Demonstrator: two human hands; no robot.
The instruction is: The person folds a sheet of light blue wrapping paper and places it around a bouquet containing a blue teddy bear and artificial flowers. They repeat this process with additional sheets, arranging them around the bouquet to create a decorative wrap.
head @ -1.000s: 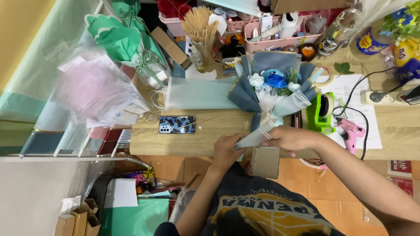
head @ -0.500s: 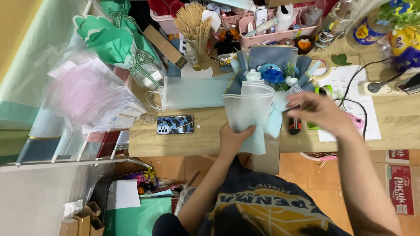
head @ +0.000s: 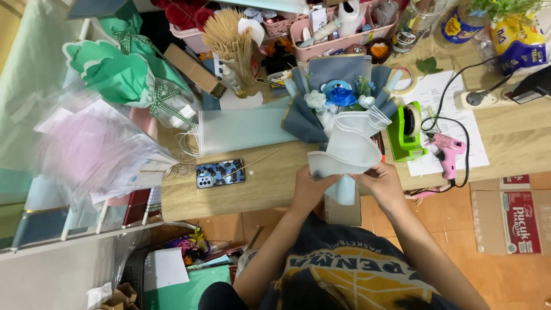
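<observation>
Now that your right hand (head: 383,182) is back, both hands are pinching the pale wrapping sheet (head: 347,150) against the bouquet (head: 338,103), left hand (head: 310,186) alongside.

Florist's workbench: bouquet (head: 338,106), wrapping sheets (head: 241,129)

View, head-worn: we have one camera only, so no second view shares the scene. We look from above the person's head, almost straight down and slightly forward. Our wearer's dark printed shirt fills the lower centre of the frame; the left hand (head: 310,186) and right hand (head: 383,182) sit just below centre, at arm's reach. The pale wooden tabletop (head: 270,186) runs as a band across the middle, its far side toward the top edge. Tiled orange-brown floor (head: 459,241) shows at lower right, farther off. Cluttered shelving with pale plastic-wrapped sheets (head: 86,155) occupies the left, seen obliquely.
</observation>
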